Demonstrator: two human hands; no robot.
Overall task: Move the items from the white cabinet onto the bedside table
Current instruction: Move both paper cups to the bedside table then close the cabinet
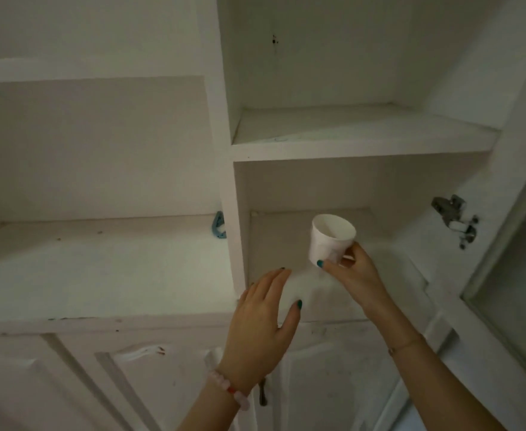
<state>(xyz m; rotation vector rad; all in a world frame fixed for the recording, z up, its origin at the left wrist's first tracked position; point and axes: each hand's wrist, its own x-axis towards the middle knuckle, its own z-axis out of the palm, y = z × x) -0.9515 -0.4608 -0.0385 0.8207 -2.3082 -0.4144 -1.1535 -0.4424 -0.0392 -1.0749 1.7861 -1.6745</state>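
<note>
Head view: right hand [353, 275] pinches a white paper cup [332, 241] near its base; the cup is tilted, in the white cabinet's [348, 150] lower compartment. Left hand [261, 325] is flat, fingers straight, holding nothing, at the shelf's front edge. A small blue object [219, 226] sits on the left shelf.
</note>
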